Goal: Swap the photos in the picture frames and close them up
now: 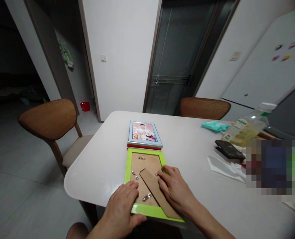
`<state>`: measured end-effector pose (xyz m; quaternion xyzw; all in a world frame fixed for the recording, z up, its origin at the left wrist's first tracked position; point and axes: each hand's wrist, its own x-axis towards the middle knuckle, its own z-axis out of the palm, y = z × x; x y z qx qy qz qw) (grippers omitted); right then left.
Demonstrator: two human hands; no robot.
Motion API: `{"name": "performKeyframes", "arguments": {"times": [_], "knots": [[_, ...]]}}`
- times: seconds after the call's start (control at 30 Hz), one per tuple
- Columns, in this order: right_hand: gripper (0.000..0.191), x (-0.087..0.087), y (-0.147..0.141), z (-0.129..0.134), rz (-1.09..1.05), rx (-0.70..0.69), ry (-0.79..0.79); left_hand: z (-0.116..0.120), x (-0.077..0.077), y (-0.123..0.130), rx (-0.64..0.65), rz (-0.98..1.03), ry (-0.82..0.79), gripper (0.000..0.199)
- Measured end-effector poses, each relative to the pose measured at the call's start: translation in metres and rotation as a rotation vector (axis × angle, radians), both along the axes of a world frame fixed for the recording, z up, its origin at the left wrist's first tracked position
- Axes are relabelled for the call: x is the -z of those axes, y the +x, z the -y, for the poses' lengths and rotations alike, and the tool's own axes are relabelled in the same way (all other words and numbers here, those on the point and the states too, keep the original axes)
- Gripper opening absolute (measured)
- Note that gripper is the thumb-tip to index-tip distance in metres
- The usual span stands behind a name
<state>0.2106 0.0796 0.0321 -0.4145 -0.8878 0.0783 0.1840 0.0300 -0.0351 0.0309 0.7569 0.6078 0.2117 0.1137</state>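
Note:
A lime-green picture frame (128,166) lies face down at the table's near edge, its brown backing board (149,162) showing. A slanted brown easel stand (154,189) is attached to the board. Metal clips (135,175) sit around the board's edges. My left hand (120,207) grips the frame's lower left corner, thumb along the bottom edge. On the right side, my right hand (177,189) holds the frame's edge, its fingertips at a partly hidden clip. Just beyond lies a light blue picture frame (130,132) with a photo, stacked on a red-edged one (144,146).
The white table (97,166) holds, at right, a clear bottle (249,124) with yellow liquid, a teal packet (215,125), a dark phone-like object (229,150) and white paper (224,168). Wooden chairs stand at left (50,119) and at the far side (204,108).

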Motion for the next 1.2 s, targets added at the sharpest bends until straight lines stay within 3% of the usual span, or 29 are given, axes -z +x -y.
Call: {"name": "performKeyframes", "arguments": {"times": [0.23, 0.47, 0.57, 0.67, 0.8, 1.03, 1.2], "knots": [[0.025, 0.007, 0.004, 0.002, -0.123, 0.011, -0.001, 0.003, 0.002, 0.000, -0.010, -0.019, 0.010, 0.049], [0.027, 0.010, 0.005, 0.004, -0.097, 0.014, 0.072, 0.002, 0.005, -0.001, -0.018, 0.027, 0.051, 0.040], [0.026, 0.001, -0.001, 0.019, -0.090, -0.119, 0.095, 0.002, 0.006, -0.001, -0.016, 0.035, 0.045, 0.037], [0.024, -0.010, -0.008, 0.038, -0.046, -0.296, -0.008, 0.002, 0.006, -0.002, -0.022, 0.030, 0.023, 0.037], [0.025, -0.017, -0.010, 0.051, -0.006, -0.370, -0.079, 0.002, 0.002, -0.001, -0.014, 0.023, -0.003, 0.037], [0.027, -0.015, -0.001, 0.048, -0.032, -0.414, -0.086, 0.002, 0.000, -0.001, -0.014, 0.043, -0.010, 0.030], [0.027, -0.012, -0.023, 0.030, -0.116, -0.320, -0.111, 0.002, 0.005, -0.002, -0.016, 0.055, 0.007, 0.033]]}}
